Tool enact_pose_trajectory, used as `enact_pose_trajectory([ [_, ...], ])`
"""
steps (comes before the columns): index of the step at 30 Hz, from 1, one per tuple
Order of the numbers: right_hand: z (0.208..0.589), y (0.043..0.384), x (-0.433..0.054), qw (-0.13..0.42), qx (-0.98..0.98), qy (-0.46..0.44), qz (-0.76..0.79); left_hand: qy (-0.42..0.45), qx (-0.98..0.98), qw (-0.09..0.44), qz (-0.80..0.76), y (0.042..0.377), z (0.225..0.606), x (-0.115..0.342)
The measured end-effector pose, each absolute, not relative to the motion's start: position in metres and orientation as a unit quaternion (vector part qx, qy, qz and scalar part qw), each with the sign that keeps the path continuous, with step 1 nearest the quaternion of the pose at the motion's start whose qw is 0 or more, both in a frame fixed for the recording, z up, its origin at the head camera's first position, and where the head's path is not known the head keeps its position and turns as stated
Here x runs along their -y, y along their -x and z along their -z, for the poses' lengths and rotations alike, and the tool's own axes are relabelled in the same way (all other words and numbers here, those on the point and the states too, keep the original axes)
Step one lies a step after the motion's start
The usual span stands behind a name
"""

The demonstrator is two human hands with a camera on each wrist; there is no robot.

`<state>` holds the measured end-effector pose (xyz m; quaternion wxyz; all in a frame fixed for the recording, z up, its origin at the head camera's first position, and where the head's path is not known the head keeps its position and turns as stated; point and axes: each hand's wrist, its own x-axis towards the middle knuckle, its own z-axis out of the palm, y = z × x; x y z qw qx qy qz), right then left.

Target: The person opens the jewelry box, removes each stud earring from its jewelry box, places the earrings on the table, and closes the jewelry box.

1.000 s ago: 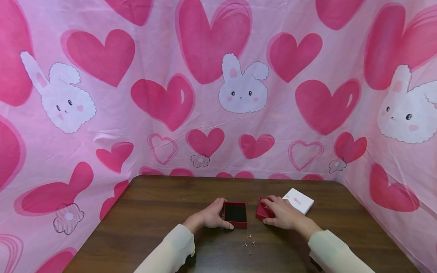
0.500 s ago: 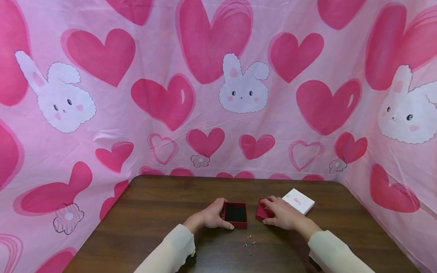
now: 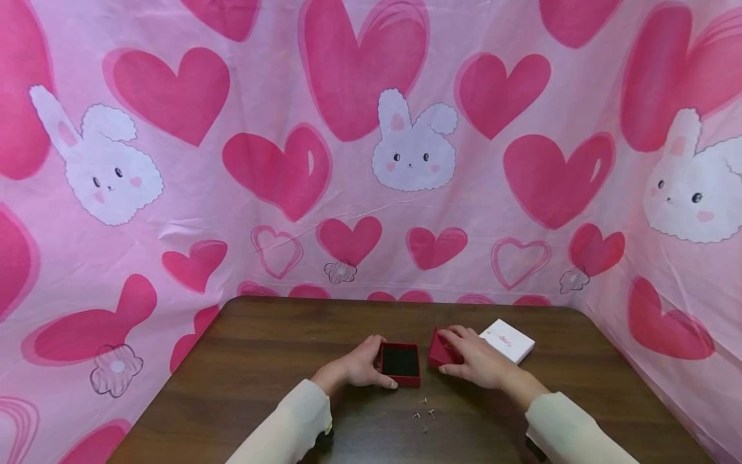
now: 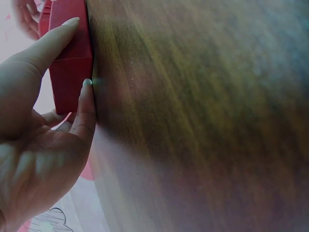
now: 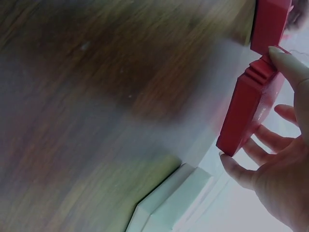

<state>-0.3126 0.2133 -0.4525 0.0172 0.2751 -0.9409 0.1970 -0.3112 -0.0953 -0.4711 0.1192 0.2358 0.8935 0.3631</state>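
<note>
My left hand holds the open base of a red jewelry box on the table, thumb on its front side. A black pad fills the base. In the left wrist view, the fingers wrap a corner of the red base. To its right, my right hand grips the red lid between thumb and fingers. The right wrist view has this lid tilted and raised off the table, close to the base. Several tiny earring-like metal pieces lie on the table in front of the base.
Behind the right hand lies a flat white box with pink print on top. The brown wooden table ends at a pink cloth wall patterned with hearts and rabbits.
My right hand has lifted the lid slightly and brought it left toward the base. The left hand and the base have stayed in place.
</note>
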Motion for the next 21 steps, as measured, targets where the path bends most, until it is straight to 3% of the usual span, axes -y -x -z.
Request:
enact_pose_trajectory([
  [21,0.443,0.305,-0.193,0.019,0.922,-0.315,-0.224,-0.234,-0.894,0.120,-0.362,0.311,0.470,0.095],
])
